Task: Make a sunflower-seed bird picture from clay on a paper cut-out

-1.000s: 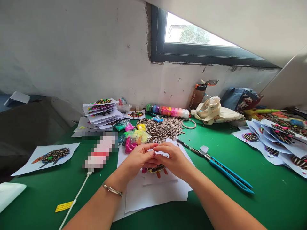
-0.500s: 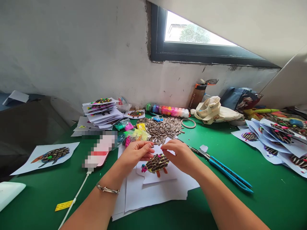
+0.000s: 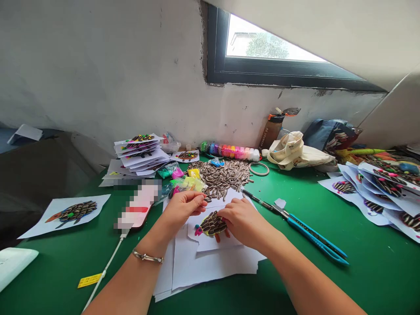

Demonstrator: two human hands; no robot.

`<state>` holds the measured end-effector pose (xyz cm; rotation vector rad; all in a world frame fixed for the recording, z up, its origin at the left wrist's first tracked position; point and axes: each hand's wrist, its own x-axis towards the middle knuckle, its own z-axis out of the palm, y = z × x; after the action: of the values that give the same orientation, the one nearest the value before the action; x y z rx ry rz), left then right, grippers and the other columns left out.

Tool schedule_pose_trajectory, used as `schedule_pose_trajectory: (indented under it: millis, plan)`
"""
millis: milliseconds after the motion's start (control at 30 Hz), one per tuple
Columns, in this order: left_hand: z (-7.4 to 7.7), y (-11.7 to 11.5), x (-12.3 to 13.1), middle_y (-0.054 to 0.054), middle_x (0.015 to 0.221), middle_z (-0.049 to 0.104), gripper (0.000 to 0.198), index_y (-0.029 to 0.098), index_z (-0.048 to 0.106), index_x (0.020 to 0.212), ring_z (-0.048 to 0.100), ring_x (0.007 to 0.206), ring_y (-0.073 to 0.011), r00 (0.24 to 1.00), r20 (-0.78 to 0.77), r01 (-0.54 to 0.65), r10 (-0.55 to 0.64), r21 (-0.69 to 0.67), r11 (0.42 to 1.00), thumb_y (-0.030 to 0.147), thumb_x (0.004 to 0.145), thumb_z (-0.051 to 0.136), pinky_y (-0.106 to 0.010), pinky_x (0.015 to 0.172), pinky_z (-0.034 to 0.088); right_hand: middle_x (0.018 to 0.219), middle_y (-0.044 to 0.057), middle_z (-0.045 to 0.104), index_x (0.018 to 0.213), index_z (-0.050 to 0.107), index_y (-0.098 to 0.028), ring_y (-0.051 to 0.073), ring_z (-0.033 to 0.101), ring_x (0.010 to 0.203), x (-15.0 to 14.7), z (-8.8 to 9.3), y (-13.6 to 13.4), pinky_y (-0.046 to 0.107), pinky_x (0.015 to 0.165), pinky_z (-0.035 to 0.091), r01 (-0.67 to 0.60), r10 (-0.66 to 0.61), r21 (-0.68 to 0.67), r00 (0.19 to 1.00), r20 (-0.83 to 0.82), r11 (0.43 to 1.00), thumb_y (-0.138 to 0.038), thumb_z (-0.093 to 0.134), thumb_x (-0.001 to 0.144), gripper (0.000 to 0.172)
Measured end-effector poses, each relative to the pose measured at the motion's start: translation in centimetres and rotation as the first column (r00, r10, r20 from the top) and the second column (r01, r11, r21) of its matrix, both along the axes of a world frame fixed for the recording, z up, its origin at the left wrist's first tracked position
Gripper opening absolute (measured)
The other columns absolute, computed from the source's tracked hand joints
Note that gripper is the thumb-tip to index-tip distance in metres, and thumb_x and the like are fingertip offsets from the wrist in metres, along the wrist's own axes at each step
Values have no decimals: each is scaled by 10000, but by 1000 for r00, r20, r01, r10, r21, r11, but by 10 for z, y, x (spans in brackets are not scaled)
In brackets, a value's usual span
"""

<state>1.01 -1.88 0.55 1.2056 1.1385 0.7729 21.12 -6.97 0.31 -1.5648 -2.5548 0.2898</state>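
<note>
A seed-covered animal figure point(image 3: 211, 224) with a pink and blue head and orange legs lies on a torn white card, on top of white sheets point(image 3: 213, 267). Above the figure's upper left, my left hand point(image 3: 187, 205) is closed in a pinch around a small dark seed at the fingertips. My right hand point(image 3: 241, 218) has its fingertips down on the right part of the figure, bent and together; what they hold, if anything, is hidden. Behind both hands spreads a pile of striped seeds point(image 3: 226, 175).
Blue tweezers or a cutter point(image 3: 318, 238) and a black pen point(image 3: 259, 199) lie at the right. A phone point(image 3: 141, 210) with a white cable lies left. Stacks of seed pictures point(image 3: 144, 159) stand on both sides. Colourful clay point(image 3: 229, 151), a bottle point(image 3: 271, 130) and bags line the wall.
My right hand has moved down onto the right part of the figure, its fingers drawn together. My left hand has shifted only slightly. The whole view has moved a little.
</note>
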Motion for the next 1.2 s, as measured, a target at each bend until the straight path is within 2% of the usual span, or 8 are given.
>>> schedule_pose_trajectory:
  millis: [233, 433, 633, 733, 900, 1067, 1200]
  plan:
    - [1, 1, 1, -83, 835, 742, 540, 137, 710, 919, 690, 746, -190, 1000, -20, -6, 7, 4, 1000, 563, 601, 803, -321, 729, 537, 669, 24, 640, 644, 612, -200, 175, 515, 747, 4, -8, 2, 311, 663, 230, 10, -8, 42, 999, -43, 999, -143, 592, 855, 219]
    - [2, 1, 1, -80, 825, 736, 551, 128, 711, 919, 676, 735, -179, 1000, -22, -10, 11, 12, 1000, 557, 587, 809, -311, 718, 528, 728, 31, 648, 681, 615, -202, 177, 520, 768, 3, -7, 1, 304, 653, 228, -14, 15, 21, 1000, -25, 1000, -124, 613, 816, 157]
    - [2, 1, 1, -81, 826, 732, 498, 131, 713, 904, 667, 730, -179, 999, -31, -12, 12, 23, 1000, 523, 611, 806, -315, 716, 521, 650, -5, 625, 784, 579, -210, 171, 516, 721, 3, -11, 2, 291, 645, 226, 6, -3, 55, 999, -40, 998, -64, 601, 793, 148]
    - [3, 0, 1, -82, 822, 732, 463, 134, 715, 887, 665, 726, -179, 999, -36, -20, 21, 24, 1000, 500, 619, 807, -315, 715, 520, 650, -4, 624, 739, 576, -205, 168, 510, 711, 3, -12, 3, 290, 643, 226, 6, -4, 48, 999, -44, 999, -75, 603, 806, 148]
    - [3, 1, 2, -75, 804, 732, 444, 135, 718, 876, 659, 711, -169, 999, -40, -26, 27, 21, 999, 488, 622, 807, -307, 703, 520, 706, 29, 631, 617, 624, -202, 170, 519, 743, 3, -8, 3, 300, 658, 242, -16, 16, 17, 999, -39, 1000, -130, 603, 837, 233]
    - [2, 2, 1, -75, 807, 736, 470, 131, 714, 892, 665, 717, -172, 999, -41, -32, 32, 17, 999, 498, 614, 807, -307, 705, 518, 722, 43, 650, 636, 675, -214, 176, 538, 755, 3, -4, 3, 301, 664, 262, -13, 13, -18, 1000, -18, 1000, -110, 573, 842, 252]
    - [3, 2, 1, -74, 810, 738, 474, 131, 714, 899, 666, 718, -172, 998, -47, -43, 43, 16, 999, 499, 615, 804, -313, 718, 519, 711, 38, 659, 680, 677, -215, 184, 542, 754, 5, -6, 4, 300, 671, 276, 6, -5, 8, 1000, -16, 1000, -98, 578, 822, 209]
